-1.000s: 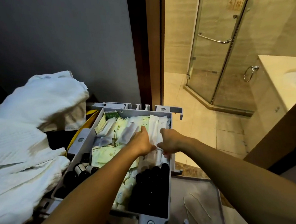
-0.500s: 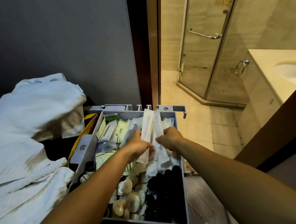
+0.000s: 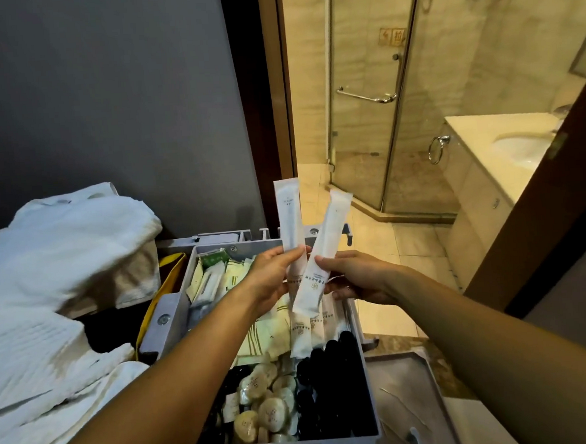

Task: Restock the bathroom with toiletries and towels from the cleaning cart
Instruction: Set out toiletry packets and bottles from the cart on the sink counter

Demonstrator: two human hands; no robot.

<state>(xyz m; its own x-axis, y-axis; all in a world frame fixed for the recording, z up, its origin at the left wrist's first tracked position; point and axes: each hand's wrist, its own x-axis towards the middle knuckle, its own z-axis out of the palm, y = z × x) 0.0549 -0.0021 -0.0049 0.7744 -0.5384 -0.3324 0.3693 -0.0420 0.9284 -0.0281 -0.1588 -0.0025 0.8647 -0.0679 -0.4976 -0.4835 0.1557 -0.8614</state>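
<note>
**Two sachets up, a thin grip on each**

Each hand holds one long white sachet above the cart tray [image 3: 354, 324], and the hold looks slight. The left hand [image 3: 271, 274] pinches the upright sachet [image 3: 289, 218] low down, thumb over the front, so most of its length stands free above the fingers. The right hand [image 3: 355, 278] grips the tilted sachet [image 3: 316, 265] near its middle, its top leaning away toward the bathroom doorway. The two packets cross just where the hands meet, nearly touching.

The likely slip: smooth wrappers held by a short pinch could twist or slide out as the person turns for the bathroom, dropping back among the other packets [image 3: 240, 280], the round soaps [image 3: 261, 405] and the dark bottles [image 3: 333, 391], or onto the tiled floor [image 3: 410, 249]. A swing of the arm could also catch the door frame [image 3: 280, 119], which stands close ahead.

Both forearms reach forward and inward over the tray, wrists roughly level, palms turned toward each other. The vanity table [image 3: 485, 141] waits beyond, and the white towels [image 3: 58, 270] lie heaped at the left
</note>
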